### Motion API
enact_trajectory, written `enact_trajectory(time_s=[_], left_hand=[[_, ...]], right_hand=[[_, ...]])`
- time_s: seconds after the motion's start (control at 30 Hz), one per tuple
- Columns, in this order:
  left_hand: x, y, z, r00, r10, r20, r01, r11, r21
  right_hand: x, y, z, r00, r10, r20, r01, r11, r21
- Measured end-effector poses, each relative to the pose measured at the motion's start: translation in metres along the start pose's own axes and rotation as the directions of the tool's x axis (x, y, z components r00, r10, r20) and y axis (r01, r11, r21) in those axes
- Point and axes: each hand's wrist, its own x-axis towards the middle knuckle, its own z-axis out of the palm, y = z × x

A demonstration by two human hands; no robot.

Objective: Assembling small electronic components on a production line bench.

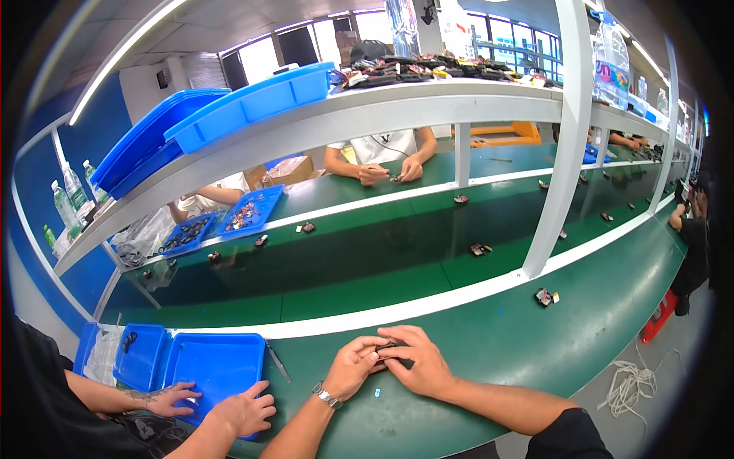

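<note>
Fingers of the left hand [355,369]: curled nearly closed; we see them grip a small dark piece [387,346] from its left side.
Fingers of the right hand [419,366]: bent close over the same piece from the right, leaving little gap.
Dark piece, position: between the two hands; we cannot tell whether it touches the surface [474,367] below.
Dark piece, progress: we judge the handling to be under way, since both hands are on it; what is done is hidden, and its release is not yet made.
Dark piece, appearance: blackish and compact, mostly covered by the fingers; we cannot make out its parts.
Pale blue chip [377,392]: on the green surface, near the hands.
Slim metal tool [277,363]: beside the large blue tray [214,359], untouched.
Loose assembly [544,297]: well apart to the right, dark with a pale tab, unheld; we cannot tell whether it is finished.
Belt [367,268]: beyond the white rail, carrying scattered similar assemblies [480,249].
</note>
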Motion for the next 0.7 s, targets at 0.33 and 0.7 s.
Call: enact_trajectory(time_s=[0.33,0.7], left_hand=[[0.001,-0.003,-0.003,0.996,0.086,0.02,-0.085,0.996,-0.03],[0.0,-0.001,0.007,0.995,0.093,-0.03,-0.094,0.995,-0.031]], right_hand=[[0.002,-0.001,-0.003,0.994,-0.107,-0.036,0.104,0.992,-0.074],[0.003,0.01,0.005,0.999,0.017,-0.045,-0.015,0.999,0.049]])
